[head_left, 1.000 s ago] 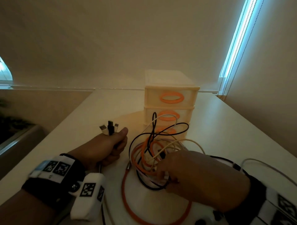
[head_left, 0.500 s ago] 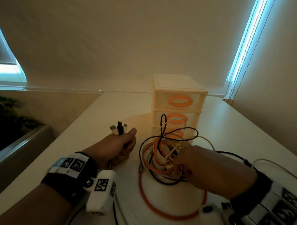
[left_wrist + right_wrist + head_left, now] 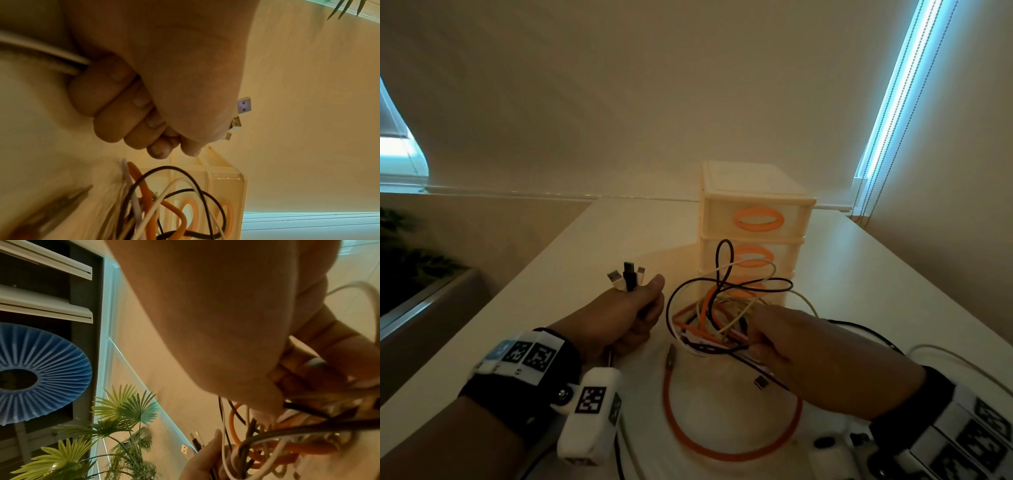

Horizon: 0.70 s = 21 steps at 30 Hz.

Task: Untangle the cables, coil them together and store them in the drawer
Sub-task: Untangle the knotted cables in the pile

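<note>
My left hand point(image 3: 626, 318) makes a fist round three cable ends; their plugs point(image 3: 625, 279) stick up above the thumb, also seen as the plugs point(image 3: 242, 113) in the left wrist view. A tangle of orange, black and white cables point(image 3: 726, 308) stands in loops in front of the cream drawer unit point(image 3: 753, 219). My right hand point(image 3: 801, 346) grips the tangle's near side, fingers curled round several strands point(image 3: 298, 434). One orange cable point(image 3: 722, 442) sweeps in a wide loop on the table towards me. All three drawers look closed.
The white table point(image 3: 571, 274) runs back to a wall with a blind. Its left edge drops off beside a planter point(image 3: 410, 270). A thin white cable point(image 3: 945, 356) and a black one trail off right behind my right wrist.
My right hand has drawn the tangle slightly nearer and gripped it more firmly. The left fist with the plugs has barely moved. The head view has tilted up a little.
</note>
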Each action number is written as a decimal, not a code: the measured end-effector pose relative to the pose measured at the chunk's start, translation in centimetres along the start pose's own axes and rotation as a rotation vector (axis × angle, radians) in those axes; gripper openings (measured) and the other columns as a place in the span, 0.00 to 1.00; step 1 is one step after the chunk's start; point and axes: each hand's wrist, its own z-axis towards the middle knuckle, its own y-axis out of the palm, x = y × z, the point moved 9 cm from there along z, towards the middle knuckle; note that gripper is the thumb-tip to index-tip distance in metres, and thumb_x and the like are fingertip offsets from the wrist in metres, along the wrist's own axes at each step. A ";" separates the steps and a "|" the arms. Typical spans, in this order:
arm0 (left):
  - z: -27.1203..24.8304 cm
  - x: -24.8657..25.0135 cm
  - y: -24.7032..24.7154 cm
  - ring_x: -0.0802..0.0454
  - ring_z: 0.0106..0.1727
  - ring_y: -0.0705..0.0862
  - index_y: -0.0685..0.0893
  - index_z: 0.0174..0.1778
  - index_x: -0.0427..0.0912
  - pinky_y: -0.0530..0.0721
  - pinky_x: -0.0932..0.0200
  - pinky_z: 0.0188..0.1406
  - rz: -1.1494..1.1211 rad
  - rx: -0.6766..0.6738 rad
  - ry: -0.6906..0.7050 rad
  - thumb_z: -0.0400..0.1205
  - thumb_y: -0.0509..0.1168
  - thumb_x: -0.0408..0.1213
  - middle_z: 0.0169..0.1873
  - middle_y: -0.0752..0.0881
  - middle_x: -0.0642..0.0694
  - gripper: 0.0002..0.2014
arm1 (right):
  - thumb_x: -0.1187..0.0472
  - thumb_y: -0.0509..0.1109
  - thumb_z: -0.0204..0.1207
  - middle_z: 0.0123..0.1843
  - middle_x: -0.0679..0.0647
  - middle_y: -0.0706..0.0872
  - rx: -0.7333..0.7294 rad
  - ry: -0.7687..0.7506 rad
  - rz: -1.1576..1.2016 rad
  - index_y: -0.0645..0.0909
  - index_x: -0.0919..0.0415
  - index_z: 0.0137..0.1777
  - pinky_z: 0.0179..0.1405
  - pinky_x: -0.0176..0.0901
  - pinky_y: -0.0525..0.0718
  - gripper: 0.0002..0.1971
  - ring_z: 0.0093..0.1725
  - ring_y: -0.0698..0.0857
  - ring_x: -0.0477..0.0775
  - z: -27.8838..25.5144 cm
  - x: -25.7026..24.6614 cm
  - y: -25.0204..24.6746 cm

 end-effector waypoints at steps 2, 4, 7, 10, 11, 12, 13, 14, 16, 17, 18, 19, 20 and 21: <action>0.0 0.0 -0.1 0.54 0.23 0.52 0.69 0.28 0.44 0.52 0.63 0.22 -0.002 0.009 0.003 0.87 0.52 0.62 0.25 0.57 0.47 0.28 | 0.54 0.59 0.89 0.42 0.43 0.77 0.061 -0.028 0.000 0.72 0.49 0.48 0.37 0.33 0.76 0.06 0.38 0.77 0.40 0.3 0.0 -0.3; -0.2 0.2 -0.1 0.53 0.24 0.52 0.70 0.27 0.44 0.52 0.62 0.23 -0.005 0.019 0.018 0.87 0.53 0.61 0.25 0.57 0.46 0.29 | 0.55 0.58 0.89 0.42 0.42 0.78 0.127 -0.055 -0.015 0.74 0.49 0.52 0.36 0.35 0.75 0.05 0.38 0.78 0.45 0.5 0.0 -0.9; -0.8 1.4 0.0 0.52 0.25 0.53 0.75 0.28 0.42 0.53 0.60 0.24 -0.002 0.032 0.096 0.87 0.54 0.60 0.26 0.56 0.44 0.28 | 0.57 0.62 0.86 0.40 0.39 0.79 0.230 -0.094 0.011 0.78 0.48 0.56 0.31 0.33 0.74 0.05 0.35 0.78 0.41 0.1 -0.2 -2.3; -2.1 4.0 0.7 0.52 0.24 0.52 0.77 0.34 0.39 0.55 0.61 0.24 -0.087 -0.010 0.260 0.87 0.60 0.62 0.25 0.55 0.44 0.28 | 0.59 0.64 0.84 0.39 0.42 0.81 0.276 -0.104 0.090 0.79 0.47 0.52 0.31 0.40 0.79 0.05 0.35 0.79 0.45 -0.3 -0.3 -2.9; -2.7 5.0 1.3 0.51 0.24 0.52 0.77 0.35 0.37 0.57 0.61 0.23 -0.101 -0.040 0.312 0.85 0.61 0.62 0.25 0.55 0.45 0.28 | 0.58 0.63 0.85 0.40 0.42 0.80 0.264 -0.093 0.117 0.77 0.47 0.50 0.33 0.42 0.79 0.05 0.37 0.79 0.46 -0.3 -0.2 -2.7; -3.3 5.8 2.0 0.51 0.24 0.52 0.77 0.37 0.36 0.58 0.61 0.22 -0.102 -0.071 0.357 0.85 0.60 0.60 0.24 0.56 0.46 0.27 | 0.57 0.62 0.85 0.42 0.41 0.78 0.251 -0.090 0.127 0.75 0.47 0.48 0.35 0.42 0.79 0.05 0.39 0.78 0.46 -0.3 -0.2 -2.4; -3.9 6.4 2.9 0.51 0.23 0.52 0.77 0.38 0.35 0.58 0.61 0.22 -0.094 -0.102 0.388 0.86 0.59 0.58 0.24 0.56 0.47 0.27 | 0.55 0.61 0.86 0.44 0.40 0.75 0.239 -0.092 0.123 0.73 0.46 0.47 0.37 0.40 0.78 0.06 0.41 0.77 0.46 -0.2 -0.3 -2.1; -4.5 6.8 3.8 0.50 0.23 0.52 0.78 0.41 0.33 0.58 0.61 0.22 -0.078 -0.129 0.403 0.87 0.58 0.56 0.24 0.57 0.47 0.26 | 0.53 0.60 0.87 0.46 0.39 0.73 0.221 -0.092 0.117 0.72 0.45 0.45 0.39 0.38 0.77 0.07 0.43 0.76 0.44 -0.1 -0.3 -1.8; -5.2 6.9 5.4 0.50 0.23 0.53 0.82 0.48 0.35 0.57 0.60 0.22 0.015 -0.166 0.412 0.89 0.55 0.52 0.24 0.58 0.47 0.22 | 0.50 0.60 0.88 0.44 0.39 0.73 0.155 -0.052 0.147 0.69 0.41 0.42 0.38 0.35 0.75 0.11 0.42 0.75 0.40 0.2 0.0 -1.2; -5.3 6.8 6.0 0.51 0.22 0.56 0.84 0.53 0.37 0.59 0.60 0.22 0.103 -0.170 0.411 0.91 0.54 0.51 0.23 0.61 0.48 0.21 | 0.50 0.59 0.88 0.43 0.40 0.75 0.120 -0.015 0.189 0.70 0.41 0.41 0.36 0.33 0.74 0.12 0.40 0.75 0.38 0.3 0.3 -0.9; -5.2 6.6 6.6 0.53 0.20 0.62 0.86 0.58 0.40 0.62 0.63 0.22 0.210 -0.164 0.411 0.92 0.54 0.49 0.22 0.66 0.51 0.19 | 0.50 0.60 0.88 0.41 0.41 0.77 0.093 0.022 0.231 0.71 0.41 0.40 0.35 0.33 0.74 0.12 0.38 0.76 0.36 0.4 0.7 -0.7; -5.0 6.5 7.0 0.59 0.21 0.69 0.87 0.60 0.43 0.67 0.68 0.24 0.311 -0.161 0.423 0.92 0.56 0.46 0.23 0.75 0.53 0.16 | 0.50 0.60 0.88 0.40 0.42 0.78 0.083 0.047 0.262 0.72 0.41 0.40 0.34 0.33 0.75 0.12 0.37 0.77 0.36 0.4 0.9 -0.6; -4.8 6.4 7.3 0.63 0.27 0.78 0.87 0.60 0.46 0.72 0.72 0.29 0.391 -0.152 0.443 0.91 0.57 0.43 0.30 0.83 0.58 0.14 | 0.50 0.61 0.88 0.41 0.43 0.80 0.087 0.059 0.281 0.74 0.42 0.41 0.35 0.34 0.77 0.11 0.37 0.78 0.38 0.4 1.1 -0.6; -4.7 6.5 7.5 0.67 0.36 0.84 0.87 0.59 0.48 0.76 0.73 0.36 0.456 -0.133 0.466 0.90 0.59 0.42 0.39 0.87 0.62 0.11 | 0.50 0.62 0.87 0.41 0.44 0.81 0.097 0.060 0.294 0.75 0.42 0.41 0.36 0.36 0.79 0.11 0.39 0.79 0.40 0.5 1.1 -0.8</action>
